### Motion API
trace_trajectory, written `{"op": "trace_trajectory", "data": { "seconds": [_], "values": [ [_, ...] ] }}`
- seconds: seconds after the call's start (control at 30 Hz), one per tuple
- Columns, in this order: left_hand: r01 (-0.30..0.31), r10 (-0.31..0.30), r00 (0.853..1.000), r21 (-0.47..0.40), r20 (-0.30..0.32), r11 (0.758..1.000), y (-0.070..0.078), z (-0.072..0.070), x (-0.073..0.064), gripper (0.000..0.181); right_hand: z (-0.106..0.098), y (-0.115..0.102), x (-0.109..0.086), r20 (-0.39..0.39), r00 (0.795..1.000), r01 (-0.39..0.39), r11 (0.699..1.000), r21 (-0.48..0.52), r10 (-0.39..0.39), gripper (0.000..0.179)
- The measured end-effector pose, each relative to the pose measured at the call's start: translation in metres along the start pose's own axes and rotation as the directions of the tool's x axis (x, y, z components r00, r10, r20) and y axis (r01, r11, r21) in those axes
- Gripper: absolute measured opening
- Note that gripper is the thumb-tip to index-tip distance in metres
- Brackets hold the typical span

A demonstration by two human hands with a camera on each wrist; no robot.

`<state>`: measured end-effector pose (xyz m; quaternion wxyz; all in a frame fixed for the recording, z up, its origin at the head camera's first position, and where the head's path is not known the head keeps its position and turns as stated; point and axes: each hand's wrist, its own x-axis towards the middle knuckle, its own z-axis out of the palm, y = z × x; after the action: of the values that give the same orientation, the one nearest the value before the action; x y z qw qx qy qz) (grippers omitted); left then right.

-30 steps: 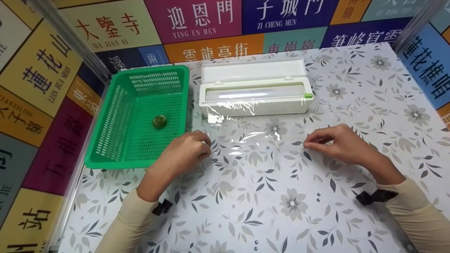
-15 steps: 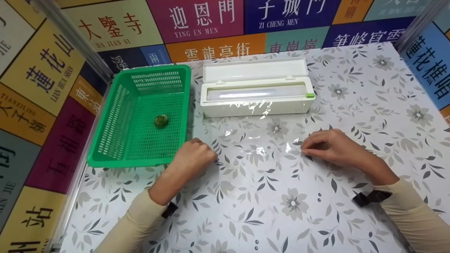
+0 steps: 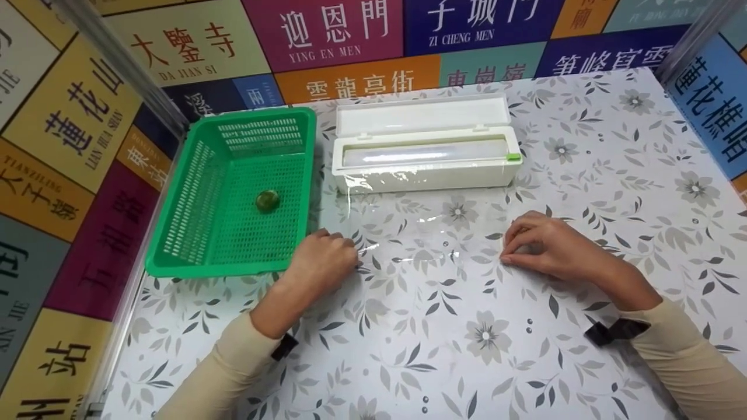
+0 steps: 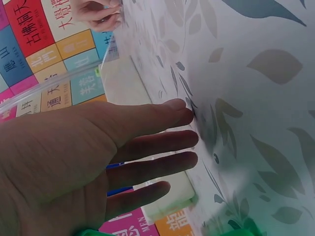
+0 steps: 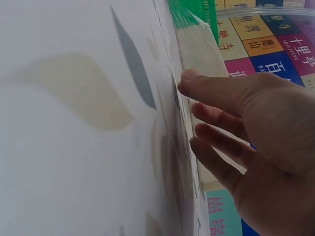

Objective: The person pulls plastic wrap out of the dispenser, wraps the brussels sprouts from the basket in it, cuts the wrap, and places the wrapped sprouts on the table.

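A sheet of clear cling film [image 3: 408, 233] stretches from the open white dispenser box [image 3: 432, 182] towards the person, low over the flowered tablecloth. At its left corner my left hand [image 3: 322, 256] pinches the edge, beside the green basket; thumb and forefinger meet in the left wrist view. The opposite corner is pinched by my right hand [image 3: 543, 240], its thumb [image 5: 206, 88] against the film in the right wrist view. Inside the box lies the film roll [image 3: 426, 154]. Being transparent, the sheet shows mainly through its glints.
A green plastic basket [image 3: 219, 271] stands at the left, holding one small round green thing [image 3: 267, 201], apparently wrapped. The box's lid [image 3: 423, 115] is raised at the back, and a green slider [image 3: 513, 157] sits at its right end. Printed panels [image 3: 332, 35] wall the table.
My left hand has shifted slightly right and towards the person. The right hand has lowered a little. The film's glints have changed and it looks smoother.
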<state>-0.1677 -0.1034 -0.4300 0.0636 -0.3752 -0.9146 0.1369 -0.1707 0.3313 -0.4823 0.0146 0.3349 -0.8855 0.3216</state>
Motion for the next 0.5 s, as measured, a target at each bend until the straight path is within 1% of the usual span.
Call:
{"op": "trace_trajectory", "data": {
  "seconds": [0.1,0.2,0.27,0.33,0.37,0.43,0.5],
  "values": [
    [0.002,-0.002,1.000,0.008,0.014,1.000,0.001,-0.001,0.001,0.016,-0.002,-0.001,0.000,0.011,1.000,-0.014,1.000,-0.012,0.014,0.017],
    [-0.011,0.010,1.000,0.015,0.030,1.000,0.001,-0.002,0.000,0.016,-0.003,0.000,-0.001,0.017,0.999,-0.036,0.999,-0.010,0.036,0.017],
    [-0.023,0.023,0.999,-0.006,0.023,1.000,0.000,-0.003,-0.001,0.017,-0.003,0.000,-0.002,0.023,0.999,-0.043,0.999,-0.006,0.043,0.017],
    [-0.031,0.030,1.000,-0.088,-0.009,0.996,-0.002,-0.004,-0.003,0.014,-0.003,0.001,-0.002,0.029,0.998,-0.049,0.999,-0.002,0.049,0.016],
    [-0.035,0.031,0.999,-0.141,-0.036,0.989,-0.004,-0.005,-0.003,0.012,-0.003,0.001,-0.002,0.032,0.998,-0.051,0.999,-0.002,0.051,0.016],
    [-0.046,0.021,0.995,-0.259,-0.099,0.965,-0.009,-0.008,-0.006,0.010,-0.003,0.001,-0.001,0.040,0.997,-0.059,0.998,0.000,0.058,0.016],
    [-0.052,-0.012,0.984,-0.354,-0.177,0.934,-0.017,-0.013,-0.007,0.008,-0.003,0.001,0.000,0.048,0.997,-0.066,0.998,0.006,0.065,0.017]
  ]
}}
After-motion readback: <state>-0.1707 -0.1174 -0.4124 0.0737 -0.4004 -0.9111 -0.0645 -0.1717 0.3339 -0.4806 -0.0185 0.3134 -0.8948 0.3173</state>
